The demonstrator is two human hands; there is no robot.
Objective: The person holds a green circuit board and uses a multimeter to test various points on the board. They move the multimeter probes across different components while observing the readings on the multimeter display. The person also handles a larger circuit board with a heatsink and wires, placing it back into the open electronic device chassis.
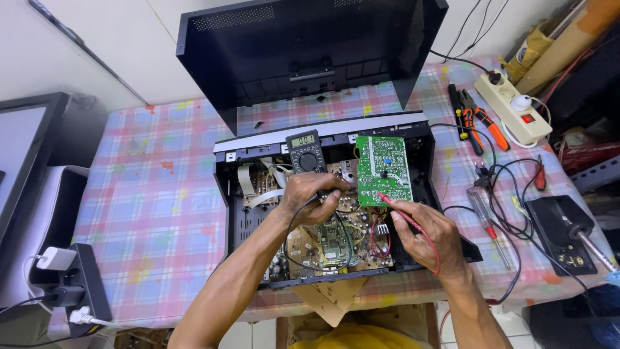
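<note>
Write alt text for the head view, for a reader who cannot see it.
A person's left hand and right hand press a black probe and a red test probe to an upright green circuit board inside an opened black electronics chassis. A black multimeter rests on it.

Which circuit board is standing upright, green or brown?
The green board, propped on edge at the open chassis's back right, where the right hand holds the red probe. The brown board lies flat below.
</note>
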